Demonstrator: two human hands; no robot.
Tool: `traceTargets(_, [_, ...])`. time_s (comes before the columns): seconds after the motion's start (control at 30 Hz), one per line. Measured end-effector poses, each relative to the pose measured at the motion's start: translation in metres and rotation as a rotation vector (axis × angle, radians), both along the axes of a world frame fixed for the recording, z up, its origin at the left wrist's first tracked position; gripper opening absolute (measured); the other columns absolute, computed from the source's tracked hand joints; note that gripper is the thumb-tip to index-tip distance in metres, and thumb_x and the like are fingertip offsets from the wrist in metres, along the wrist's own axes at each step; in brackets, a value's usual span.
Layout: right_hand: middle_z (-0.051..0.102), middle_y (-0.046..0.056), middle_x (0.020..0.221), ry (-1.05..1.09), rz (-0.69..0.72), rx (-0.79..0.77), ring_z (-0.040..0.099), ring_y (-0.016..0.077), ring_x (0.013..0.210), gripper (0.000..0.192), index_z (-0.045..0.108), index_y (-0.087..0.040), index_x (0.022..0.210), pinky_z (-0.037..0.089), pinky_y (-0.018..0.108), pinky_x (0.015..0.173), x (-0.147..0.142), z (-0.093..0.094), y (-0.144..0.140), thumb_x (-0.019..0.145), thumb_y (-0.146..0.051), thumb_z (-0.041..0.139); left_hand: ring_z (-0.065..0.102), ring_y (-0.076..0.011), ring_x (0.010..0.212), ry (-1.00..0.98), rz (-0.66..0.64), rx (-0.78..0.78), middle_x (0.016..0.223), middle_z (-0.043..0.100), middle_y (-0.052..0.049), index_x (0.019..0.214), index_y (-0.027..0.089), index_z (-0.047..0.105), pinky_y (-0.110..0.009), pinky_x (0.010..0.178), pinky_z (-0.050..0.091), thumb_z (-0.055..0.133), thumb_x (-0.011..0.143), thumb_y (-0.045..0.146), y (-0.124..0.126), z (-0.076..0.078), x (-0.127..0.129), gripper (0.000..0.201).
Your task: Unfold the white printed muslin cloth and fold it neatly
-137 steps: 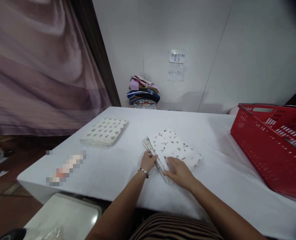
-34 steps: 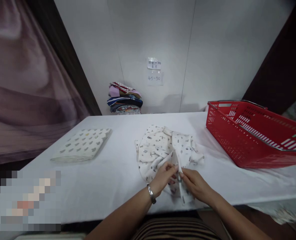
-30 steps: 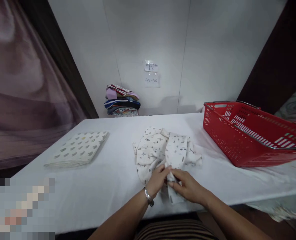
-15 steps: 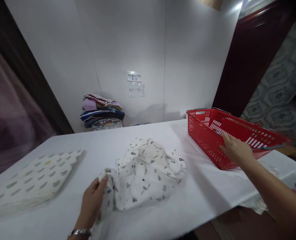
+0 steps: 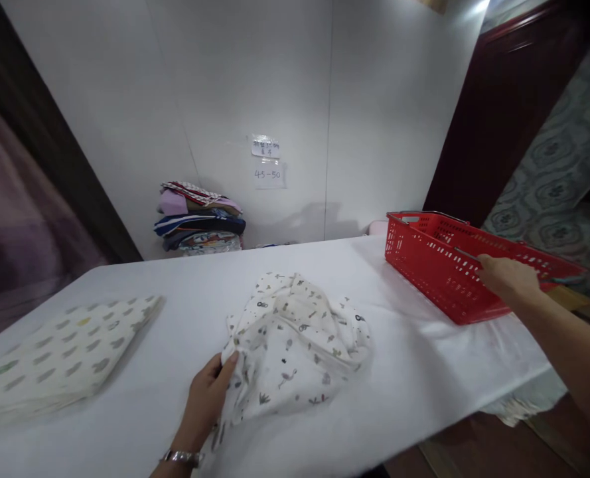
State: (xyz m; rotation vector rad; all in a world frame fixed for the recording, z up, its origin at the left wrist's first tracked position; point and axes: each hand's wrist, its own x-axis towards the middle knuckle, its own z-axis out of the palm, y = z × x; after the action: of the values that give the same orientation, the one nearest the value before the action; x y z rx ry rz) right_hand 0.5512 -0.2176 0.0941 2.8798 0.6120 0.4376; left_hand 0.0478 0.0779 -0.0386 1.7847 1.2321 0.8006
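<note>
A crumpled white cloth (image 5: 295, 352) with small grey and brown prints lies in the middle of the white-covered table. My left hand (image 5: 210, 385), with a metal bracelet at the wrist, pinches the cloth's near left edge between thumb and fingers. Over on the right, my right hand (image 5: 511, 275) is closed at the near rim of a red plastic shopping basket (image 5: 429, 272); its fingertips are partly hidden. The basket sits tilted at the table's right end, and its inside shows only in part.
A folded white fabric (image 5: 70, 352) with grey patches lies on the table's left side. Against the wall stands a stack of folded clothes (image 5: 200, 222). Handwritten paper labels (image 5: 267, 174) are stuck above. A pink curtain (image 5: 16, 232) hangs at the left.
My right hand has closed at the basket rim, and the basket has shifted to the right. My left hand has moved right and slightly up with the cloth's edge.
</note>
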Motion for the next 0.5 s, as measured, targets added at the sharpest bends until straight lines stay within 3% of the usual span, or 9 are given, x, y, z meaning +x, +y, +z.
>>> traceTargets(0.2, [0.063,0.026,0.099,0.081,0.003,0.067,0.062,0.0315,0.088,0.034,0.055,-0.016,0.119,0.036,0.046,0.066,0.011,-0.018,0.005,0.089,-0.026,0.043,0.036,-0.0107,0.055,-0.069,-0.040,0.026,0.055,0.038,0.006,0.063,0.019,0.048,-0.021,0.053,0.032,0.054,0.073,0.055,-0.004,0.015,-0.007,0.038])
traceTargets(0.27, [0.060,0.029,0.109,-0.012,0.175,0.172,0.059,0.0325,0.101,0.047,0.048,-0.013,0.129,0.036,0.048,0.073,-0.003,-0.028,0.017,0.085,-0.029,0.052,0.046,-0.0130,0.062,-0.087,-0.078,0.010,0.063,0.051,0.004,0.074,0.019,0.058,-0.022,0.059,0.037,0.055,0.075,0.050,-0.006,0.030,-0.009,0.031])
traceTargets(0.33, [0.054,0.027,0.122,-0.018,0.499,0.326,0.053,0.0309,0.111,0.051,0.048,-0.013,0.131,0.038,0.046,0.082,-0.037,-0.044,0.039,0.084,-0.034,0.052,0.054,-0.0170,0.077,-0.113,-0.164,0.015,0.080,0.062,0.000,0.088,0.020,0.063,-0.025,0.069,0.042,0.052,0.078,0.045,-0.015,0.048,-0.007,0.029])
traceTargets(0.4, [0.062,0.019,0.114,0.362,0.688,0.509,0.059,0.0268,0.102,0.041,0.061,-0.016,0.116,0.045,0.038,0.079,-0.088,-0.064,0.069,0.083,-0.039,0.051,0.057,-0.0197,0.086,-0.108,-0.333,0.058,0.092,0.066,-0.003,0.093,0.021,0.065,-0.028,0.078,0.043,0.050,0.081,0.040,-0.033,0.064,0.001,0.027])
traceTargets(0.47, [0.066,0.012,0.108,0.779,0.788,0.615,0.064,0.0235,0.090,0.045,0.060,-0.019,0.118,0.050,0.035,0.073,-0.143,-0.083,0.101,0.085,-0.046,0.045,0.060,-0.0198,0.082,-0.040,-0.584,0.106,0.088,0.068,-0.003,0.090,0.023,0.067,-0.028,0.077,0.044,0.053,0.079,0.034,-0.058,0.072,0.013,0.022])
traceTargets(0.5, [0.065,0.010,0.110,0.886,0.836,0.625,0.063,0.0231,0.092,0.049,0.057,-0.021,0.122,0.051,0.034,0.073,-0.169,-0.092,0.116,0.085,-0.049,0.044,0.061,-0.0194,0.079,0.002,-0.714,0.116,0.085,0.069,-0.002,0.088,0.024,0.068,-0.027,0.075,0.044,0.055,0.077,0.031,-0.070,0.072,0.019,0.019])
